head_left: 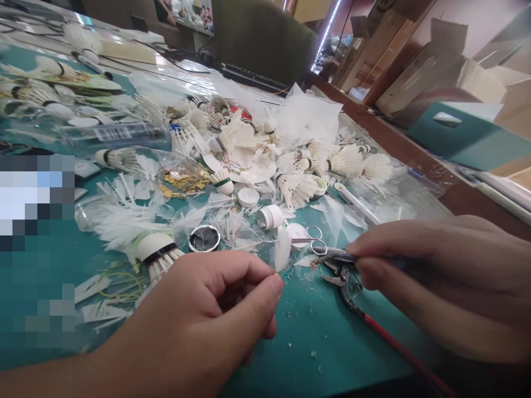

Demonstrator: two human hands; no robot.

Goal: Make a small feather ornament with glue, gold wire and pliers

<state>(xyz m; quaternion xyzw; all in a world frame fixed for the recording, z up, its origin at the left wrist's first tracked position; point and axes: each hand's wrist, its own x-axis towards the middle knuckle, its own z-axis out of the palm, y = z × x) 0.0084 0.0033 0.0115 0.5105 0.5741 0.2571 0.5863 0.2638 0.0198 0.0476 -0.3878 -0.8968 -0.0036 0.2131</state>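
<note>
My left hand (232, 298) is closed in a pinch at the lower middle, thumb against forefinger. A tiny yellowish bit shows at the fingertips, too small to name. A white feather piece (283, 250) stands just beyond them; whether it touches them I cannot tell. Dark tweezers (338, 256) with a bent tip are gripped between the thumb and fingers of my right hand (440, 282), pointing left. Close to the tip is a small feather scrap (306, 261). Small scissors (318, 246) lie behind the tweezers, and red-handled cutting pliers (343, 279) lie below them.
A white-rimmed shuttlecock (156, 247) and a round tin of dark stuff (204, 239) lie beside my left hand. A small white jar (270, 216) and its cap (248, 197) are behind. Several feathered shuttlecocks (294, 185) heap across the green mat (298, 342). A monitor (265, 38) stands behind.
</note>
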